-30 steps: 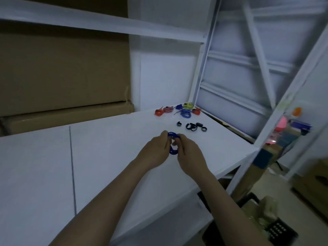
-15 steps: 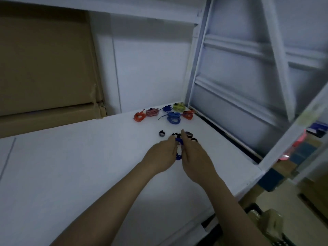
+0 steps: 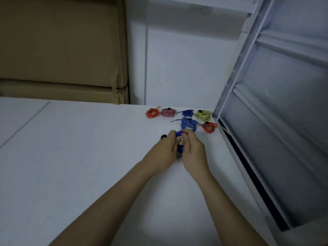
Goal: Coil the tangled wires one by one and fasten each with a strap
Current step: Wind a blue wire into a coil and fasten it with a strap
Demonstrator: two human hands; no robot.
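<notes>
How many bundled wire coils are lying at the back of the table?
6: orange, pink, dark blue and yellow in the back row; light blue and red nearer. Hands may hide others.

— Mostly hidden: blue wire coil [image 3: 179,134] between the two hands [image 3: 179,150], only slivers showing; strap on it impossible to make out.

— Also half covered — small black thing [image 3: 163,137] behind the left hand [image 3: 164,153], too small to identify. Forearms cut off by the bottom edge. Cardboard boxes [image 3: 62,50] cropped at left and top.
</notes>
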